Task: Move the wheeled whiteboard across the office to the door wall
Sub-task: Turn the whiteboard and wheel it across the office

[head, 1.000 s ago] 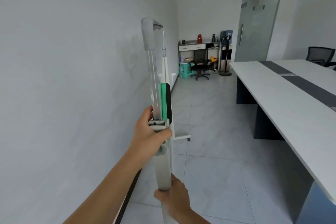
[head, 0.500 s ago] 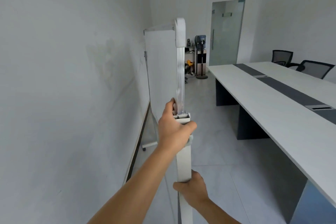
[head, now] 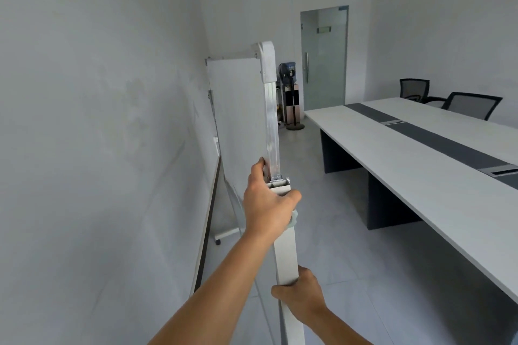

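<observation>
The wheeled whiteboard (head: 238,120) stands edge-on along the left wall (head: 98,120), its near upright post rising straight ahead. The left hand (head: 269,204) wraps the post at the top of the lower grey section, fingers (head: 259,166) clamped around it. The right hand (head: 301,293) grips the same post lower down — its fingers closed on it too. A caster (head: 217,241), somewhat blurred, sits on the floor near the wall. A long tabletop (head: 420,165) runs to the right; the glass door (head: 323,59) stands in the far wall.
</observation>
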{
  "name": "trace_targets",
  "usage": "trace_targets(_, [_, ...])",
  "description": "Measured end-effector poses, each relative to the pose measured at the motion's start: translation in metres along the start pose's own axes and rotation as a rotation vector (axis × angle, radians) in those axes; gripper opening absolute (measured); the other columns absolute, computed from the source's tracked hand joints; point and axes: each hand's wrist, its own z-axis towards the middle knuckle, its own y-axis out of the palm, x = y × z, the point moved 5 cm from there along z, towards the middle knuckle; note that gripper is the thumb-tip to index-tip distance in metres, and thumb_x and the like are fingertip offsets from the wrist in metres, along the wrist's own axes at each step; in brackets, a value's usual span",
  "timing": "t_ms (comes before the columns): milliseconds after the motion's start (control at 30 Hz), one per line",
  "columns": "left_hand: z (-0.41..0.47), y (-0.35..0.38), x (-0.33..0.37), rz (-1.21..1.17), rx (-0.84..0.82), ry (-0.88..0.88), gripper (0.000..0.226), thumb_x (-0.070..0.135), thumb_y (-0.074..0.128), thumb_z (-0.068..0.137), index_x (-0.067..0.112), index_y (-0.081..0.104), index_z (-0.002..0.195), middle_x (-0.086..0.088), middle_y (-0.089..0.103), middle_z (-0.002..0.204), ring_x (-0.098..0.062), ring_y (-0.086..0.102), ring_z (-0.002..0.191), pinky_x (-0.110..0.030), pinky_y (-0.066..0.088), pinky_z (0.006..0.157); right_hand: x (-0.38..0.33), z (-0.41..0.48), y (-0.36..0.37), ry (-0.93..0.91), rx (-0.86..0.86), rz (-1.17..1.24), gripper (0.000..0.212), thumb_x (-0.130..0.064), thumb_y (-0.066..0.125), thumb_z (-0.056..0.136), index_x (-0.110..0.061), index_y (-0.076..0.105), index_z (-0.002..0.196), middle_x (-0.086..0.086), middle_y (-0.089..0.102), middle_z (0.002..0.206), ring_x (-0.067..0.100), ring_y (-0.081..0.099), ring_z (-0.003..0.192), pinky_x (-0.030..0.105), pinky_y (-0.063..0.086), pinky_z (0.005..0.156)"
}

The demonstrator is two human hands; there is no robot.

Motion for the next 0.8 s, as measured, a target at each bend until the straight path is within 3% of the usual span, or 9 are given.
trace_targets(67, [0.033, 0.003, -0.011, 0.01, -0.003, -0.006, 0.075, 0.014, 0.07, 0.063, 0.027, 0.046, 0.133, 0.004, 0.065, 0.113, -0.014, 0.066, 0.091, -0.03, 0.055, 0.081, -0.009, 0.032, 0.007, -0.018, 0.006, 0.003, 0.018, -0.024, 0.067, 0.054, -0.015, 0.059, 0.068, -0.001, 0.057, 0.059, 0.013, 0.05, 0.054, 0.024, 0.037, 0.049])
trace_targets(300, [0.15, 0.015, -0.044, 0.014, -0.006, -0.05, 0.073, 0.011, 0.069, 0.062, 0.028, 0.048, 0.13, 0.011, 0.067, 0.098, -0.014, 0.068, 0.087, -0.043, 0.058, 0.083, -0.055, 0.144, 0.021, -0.054, -0.043, -0.027, 0.028, -0.021, 0.065, 0.06, -0.025, 0.038, 0.056, -0.005, 0.039, 0.053, 0.009, 0.038, 0.051, 0.018, 0.025, 0.046])
trace_targets(500, [0.246, 0.026, -0.072, -0.001, -0.026, -0.036, 0.072, 0.004, 0.071, 0.068, 0.033, 0.047, 0.129, 0.014, 0.065, 0.098, -0.007, 0.067, 0.086, -0.034, 0.059, 0.08, -0.085, 0.236, 0.035, -0.049, -0.004, -0.084, 0.029, -0.025, 0.068, 0.063, -0.026, 0.04, 0.058, -0.005, 0.043, 0.056, 0.008, 0.042, 0.053, 0.019, 0.029, 0.047])
trace_targets(667, [0.336, 0.041, -0.102, -0.03, -0.046, -0.016, 0.075, 0.017, 0.068, 0.061, 0.03, 0.047, 0.132, 0.004, 0.068, 0.106, -0.013, 0.067, 0.084, -0.025, 0.052, 0.071, -0.105, 0.323, 0.048, -0.031, 0.06, -0.081, 0.026, -0.027, 0.067, 0.062, -0.026, 0.041, 0.059, -0.005, 0.045, 0.058, 0.008, 0.043, 0.054, 0.019, 0.029, 0.048])
trace_targets(800, [0.406, 0.051, -0.128, -0.057, -0.071, 0.01, 0.077, 0.017, 0.068, 0.059, 0.029, 0.047, 0.132, 0.003, 0.067, 0.111, -0.013, 0.067, 0.086, -0.026, 0.053, 0.075, -0.12, 0.393, 0.061, 0.009, 0.111, -0.044, 0.02, -0.025, 0.067, 0.061, -0.024, 0.047, 0.062, -0.006, 0.05, 0.06, 0.01, 0.047, 0.057, 0.019, 0.033, 0.048])
